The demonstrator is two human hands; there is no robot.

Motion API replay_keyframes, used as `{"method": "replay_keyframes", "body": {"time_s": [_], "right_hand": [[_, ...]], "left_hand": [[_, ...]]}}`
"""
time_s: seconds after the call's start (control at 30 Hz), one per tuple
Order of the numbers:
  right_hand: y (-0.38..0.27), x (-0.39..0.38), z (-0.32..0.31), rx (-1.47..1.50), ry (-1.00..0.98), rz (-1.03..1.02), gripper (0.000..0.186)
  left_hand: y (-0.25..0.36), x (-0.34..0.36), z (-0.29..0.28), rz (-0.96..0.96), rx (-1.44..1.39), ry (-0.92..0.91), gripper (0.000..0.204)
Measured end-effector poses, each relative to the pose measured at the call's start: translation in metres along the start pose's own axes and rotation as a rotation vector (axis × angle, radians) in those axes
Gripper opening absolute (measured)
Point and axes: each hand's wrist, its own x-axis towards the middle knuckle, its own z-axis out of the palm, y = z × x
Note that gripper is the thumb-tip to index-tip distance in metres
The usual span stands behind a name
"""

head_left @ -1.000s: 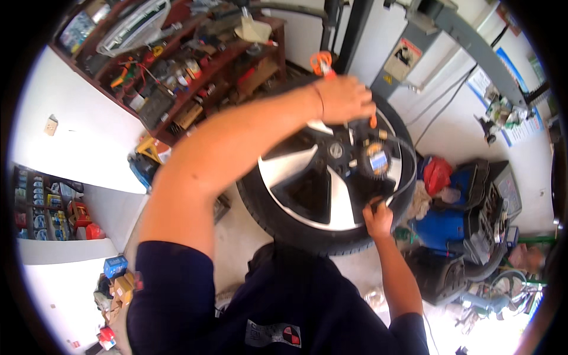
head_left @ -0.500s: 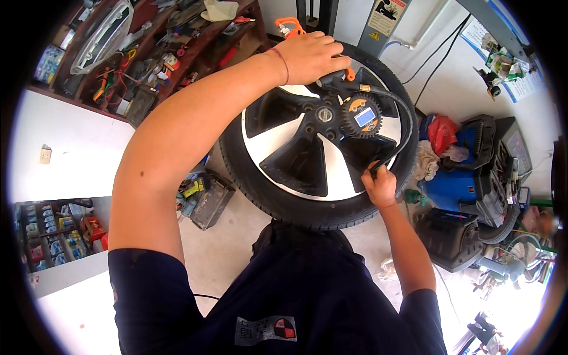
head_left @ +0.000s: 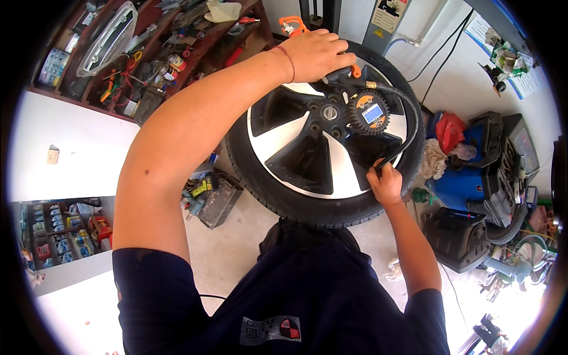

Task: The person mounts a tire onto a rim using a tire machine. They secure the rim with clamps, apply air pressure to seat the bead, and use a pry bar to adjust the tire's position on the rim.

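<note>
A car wheel (head_left: 344,168), with a black tyre (head_left: 260,188) and black-and-silver alloy spokes, lies in front of me. Over its far side my left hand (head_left: 320,56) is closed round the handle of a tyre inflator gun (head_left: 371,112), which has a round black-and-orange gauge with a small lit screen. Much of the handle is hidden under the fingers; an orange lever end pokes out beside them. A black air hose (head_left: 416,118) curves from the gun's brass fitting to my right hand (head_left: 387,184), whose fingers pinch its end at the near right rim. The hose tip and any valve are hidden.
A dark red shelf (head_left: 195,77) with tools stands at the far left. A grey crate (head_left: 220,198) sits left of the wheel. To the right are a blue machine (head_left: 458,186), a black case (head_left: 455,236) and rags (head_left: 435,160). A grey post (head_left: 386,23) rises behind.
The whole view has shifted slightly, so the scene sits a little further right. Both hands keep their holds on the inflator gun and hose end.
</note>
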Motion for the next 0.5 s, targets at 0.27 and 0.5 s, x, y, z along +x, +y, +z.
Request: {"method": "replay_keyframes", "body": {"time_s": [0.27,0.5], "right_hand": [[0.0033,-0.0006,0.0012,0.008,-0.004,-0.019,0.016],[0.0019,-0.0005,-0.0006,0.008,-0.001,-0.002,0.015]], "left_hand": [[0.0047,-0.0010,0.0022,-0.024,-0.014,-0.036,0.049],[0.0080,-0.0029,0.0002,-0.037,-0.026,-0.035,0.046]]}}
